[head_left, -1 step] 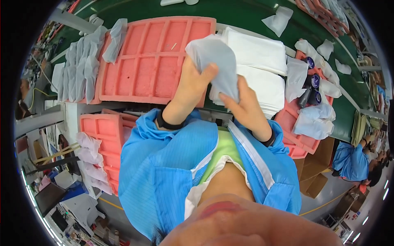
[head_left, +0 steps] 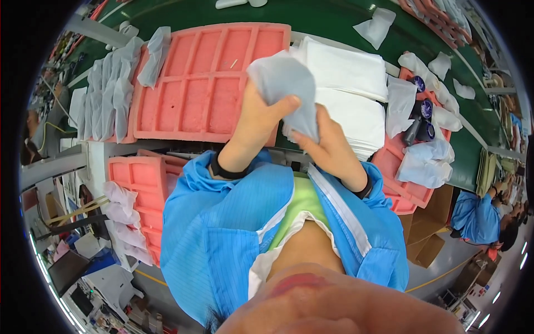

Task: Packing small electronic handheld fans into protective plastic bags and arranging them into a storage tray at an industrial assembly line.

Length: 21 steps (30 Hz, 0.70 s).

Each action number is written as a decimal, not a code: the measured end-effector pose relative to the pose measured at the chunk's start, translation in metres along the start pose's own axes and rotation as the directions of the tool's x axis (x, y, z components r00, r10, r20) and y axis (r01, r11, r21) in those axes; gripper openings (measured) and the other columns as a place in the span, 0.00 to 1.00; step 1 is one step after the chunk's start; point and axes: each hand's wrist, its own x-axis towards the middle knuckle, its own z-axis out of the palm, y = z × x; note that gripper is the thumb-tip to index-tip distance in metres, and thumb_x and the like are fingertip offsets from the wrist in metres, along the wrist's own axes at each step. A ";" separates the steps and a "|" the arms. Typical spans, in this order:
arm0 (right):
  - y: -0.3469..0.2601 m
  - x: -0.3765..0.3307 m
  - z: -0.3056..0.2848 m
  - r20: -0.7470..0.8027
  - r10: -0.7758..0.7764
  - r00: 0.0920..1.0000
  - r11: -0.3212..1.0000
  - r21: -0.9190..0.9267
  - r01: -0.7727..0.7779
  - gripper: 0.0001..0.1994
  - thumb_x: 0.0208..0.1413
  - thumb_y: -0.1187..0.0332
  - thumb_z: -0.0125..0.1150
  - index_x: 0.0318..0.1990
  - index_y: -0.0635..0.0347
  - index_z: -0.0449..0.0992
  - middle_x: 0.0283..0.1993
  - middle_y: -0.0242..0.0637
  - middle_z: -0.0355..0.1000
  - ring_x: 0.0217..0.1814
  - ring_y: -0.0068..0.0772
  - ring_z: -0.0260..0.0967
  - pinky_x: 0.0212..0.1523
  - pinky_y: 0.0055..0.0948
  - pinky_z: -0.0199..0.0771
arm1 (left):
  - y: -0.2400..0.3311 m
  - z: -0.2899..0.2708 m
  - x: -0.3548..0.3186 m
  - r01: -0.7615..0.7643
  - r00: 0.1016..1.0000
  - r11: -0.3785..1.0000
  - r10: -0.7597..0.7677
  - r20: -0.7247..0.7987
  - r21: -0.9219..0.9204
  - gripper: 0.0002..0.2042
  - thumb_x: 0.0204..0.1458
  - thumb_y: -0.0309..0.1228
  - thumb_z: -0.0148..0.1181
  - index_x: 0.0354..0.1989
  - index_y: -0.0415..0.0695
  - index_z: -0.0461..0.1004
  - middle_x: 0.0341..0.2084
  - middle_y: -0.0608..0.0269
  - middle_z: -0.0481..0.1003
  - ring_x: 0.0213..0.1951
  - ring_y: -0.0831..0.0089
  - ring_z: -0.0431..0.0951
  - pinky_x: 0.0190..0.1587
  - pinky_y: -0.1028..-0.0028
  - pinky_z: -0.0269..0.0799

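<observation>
Between my hands is a translucent white bag [head_left: 286,83] wrapped round a rounded thing that I cannot make out. My left hand [head_left: 266,110] grips the bag's left side, its thumb pressed across the front. The fingers and thumb of my right hand [head_left: 328,139] pinch the bag's lower right end. Below and left of the bag lies a pink foam tray [head_left: 192,75] with bare square compartments. Behind the right hand sits a stack of flat white sleeves [head_left: 350,111], partly covered by the bag.
Several bagged items [head_left: 114,92] stand in a row on the left. Dark round-ended devices [head_left: 425,109] and more white bags [head_left: 431,161] lie on pink foam to the right. A green conveyor [head_left: 328,19] runs behind. A co-worker in blue [head_left: 475,220] is at far right.
Both hands and the bag have shifted very slightly left. The grip on the bag stays the same.
</observation>
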 end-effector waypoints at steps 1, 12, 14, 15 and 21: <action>0.000 0.002 -0.004 0.056 -0.101 0.993 0.994 -0.028 0.103 0.23 0.53 0.71 0.60 0.56 0.67 0.63 0.45 0.44 0.71 0.41 0.33 0.71 0.40 0.23 0.69 | 0.007 -0.003 -0.002 0.052 0.998 0.998 -0.051 -0.042 0.027 0.20 0.49 0.28 0.65 0.49 0.36 0.69 0.46 0.60 0.70 0.43 0.73 0.73 0.48 0.72 0.70; 0.035 -0.055 -0.160 -0.392 0.093 0.915 0.976 -0.144 -0.161 0.19 0.54 0.77 0.56 0.54 0.63 0.70 0.53 0.34 0.68 0.45 0.22 0.65 0.42 0.18 0.67 | 0.102 -0.248 0.175 0.007 1.000 0.107 0.021 -0.010 0.994 0.27 0.42 0.44 0.68 0.45 0.35 0.73 0.34 0.54 0.78 0.36 0.66 0.79 0.40 0.69 0.73; 0.039 -0.056 -0.186 -0.432 0.026 0.902 0.970 -0.206 -0.126 0.17 0.56 0.74 0.57 0.54 0.62 0.71 0.51 0.31 0.70 0.45 0.21 0.66 0.41 0.19 0.68 | 0.082 -0.340 0.222 0.029 0.998 -0.166 0.064 -0.018 0.986 0.31 0.40 0.49 0.67 0.46 0.35 0.73 0.36 0.47 0.78 0.39 0.58 0.79 0.43 0.64 0.73; 0.036 -0.054 -0.197 -0.438 -0.032 0.898 0.956 -0.276 -0.101 0.16 0.57 0.72 0.58 0.53 0.61 0.72 0.50 0.30 0.71 0.44 0.20 0.66 0.40 0.19 0.68 | 0.073 -0.380 0.236 0.016 0.994 -0.273 0.112 0.016 0.962 0.33 0.40 0.51 0.67 0.47 0.35 0.73 0.37 0.44 0.78 0.41 0.53 0.79 0.44 0.61 0.72; 0.044 -0.033 -0.251 -0.375 -0.053 0.926 0.815 -0.552 -0.177 0.16 0.54 0.64 0.62 0.50 0.58 0.75 0.49 0.35 0.74 0.48 0.27 0.71 0.43 0.27 0.73 | 0.008 -0.157 0.223 -0.420 0.899 -0.359 -0.039 0.436 0.833 0.24 0.48 0.42 0.62 0.51 0.42 0.73 0.45 0.44 0.73 0.49 0.51 0.73 0.49 0.60 0.70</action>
